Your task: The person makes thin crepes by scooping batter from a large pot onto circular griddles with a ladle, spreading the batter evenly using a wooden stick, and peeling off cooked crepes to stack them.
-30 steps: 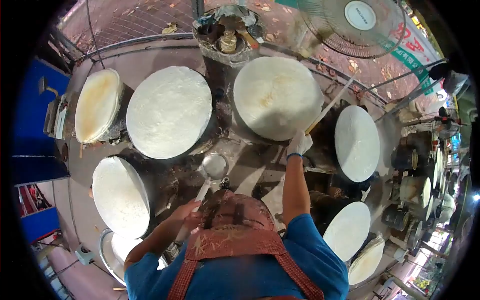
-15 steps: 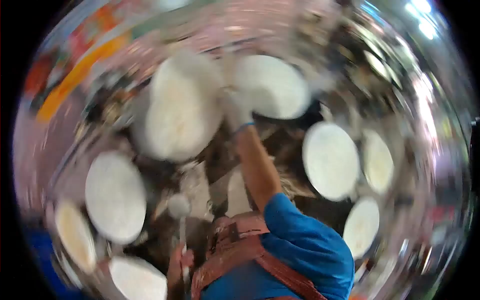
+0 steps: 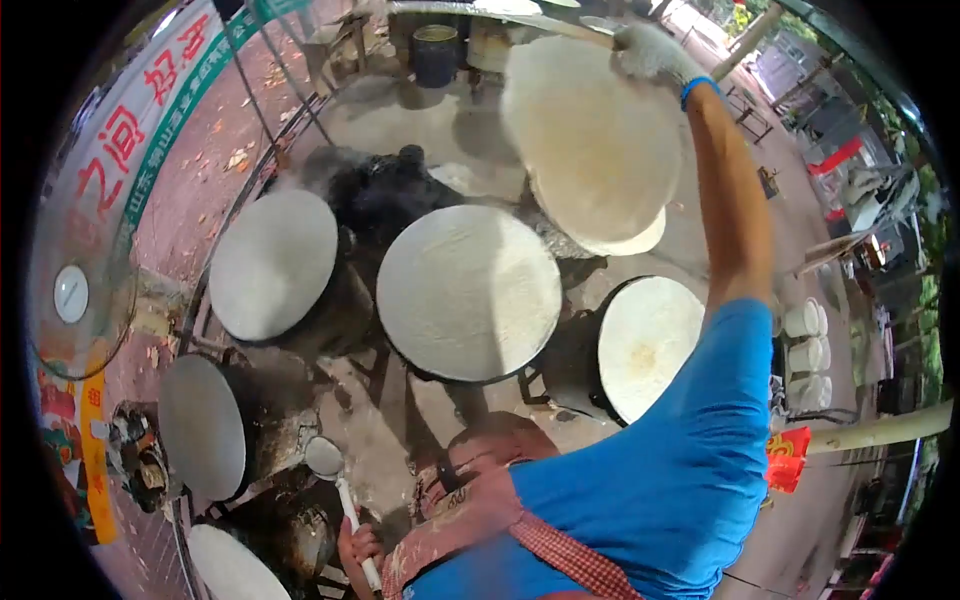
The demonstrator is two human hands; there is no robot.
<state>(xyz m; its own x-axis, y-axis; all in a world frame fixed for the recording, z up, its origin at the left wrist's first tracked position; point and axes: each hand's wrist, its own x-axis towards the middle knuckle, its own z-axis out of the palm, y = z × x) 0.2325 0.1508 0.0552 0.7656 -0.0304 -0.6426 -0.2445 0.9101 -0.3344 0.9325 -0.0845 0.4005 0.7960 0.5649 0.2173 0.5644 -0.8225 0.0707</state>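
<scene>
My right hand [image 3: 650, 55], in a pale glove with a blue band at the wrist, is stretched far forward. Its fingers are closed on the upper edge of a large, thin round pancake [image 3: 595, 140], which hangs down from it. Part of another pale round [image 3: 635, 235] shows beneath the pancake's lower edge. Low in the view, my left hand [image 3: 362, 545] is wrapped round the white handle of a ladle [image 3: 324, 457], its bowl pointing up and away from me. Between the hands is a round griddle [image 3: 470, 293] covered with pale batter.
More round griddles stand around me: one at left [image 3: 275, 265], a bare-looking grey one [image 3: 203, 427], and a coated one at right [image 3: 648, 345]. A dark can [image 3: 435, 55] stands at the back. White containers [image 3: 807, 355] are stacked at right. A banner [image 3: 125, 130] hangs at left.
The view has turned and sharpened from blur. My right arm has swung forward and right, with the pancake hanging from the hand. My left hand still grips the ladle.
</scene>
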